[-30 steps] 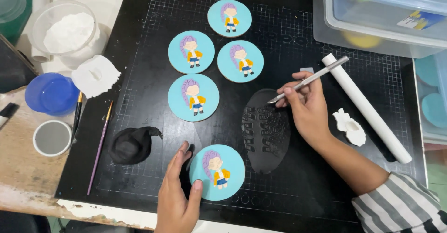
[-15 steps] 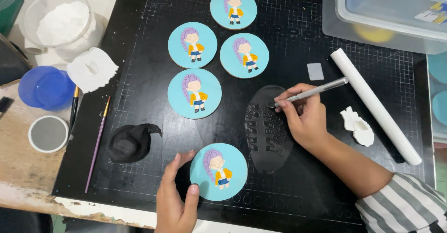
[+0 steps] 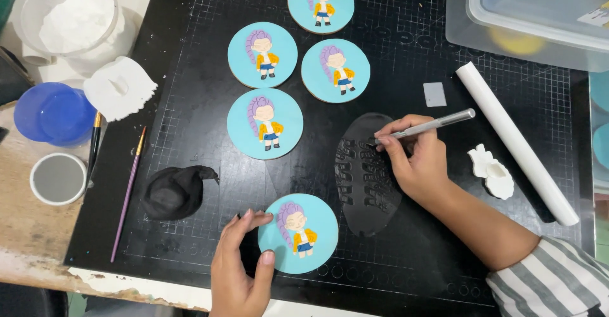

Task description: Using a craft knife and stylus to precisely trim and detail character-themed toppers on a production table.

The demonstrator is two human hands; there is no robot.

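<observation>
My right hand grips a slim silver tool, its tip touching a flat oval sheet of black fondant with rows of small cut shapes. My left hand rests at the left edge of a round light-blue cookie decorated with a purple-haired figure in a yellow jacket, fingers curved around its rim. Several matching cookies lie farther up the black cutting mat, the nearest one above my left hand.
A black fondant lump lies left of my left hand. Two brushes, a blue lid, a small grey cup and a bowl of white powder stand at left. A white rolling pin, white fondant scrap and clear bins are at right.
My right hand has lowered the silver tool from above the black sheet onto its upper part. My left hand has stayed at the cookie's edge.
</observation>
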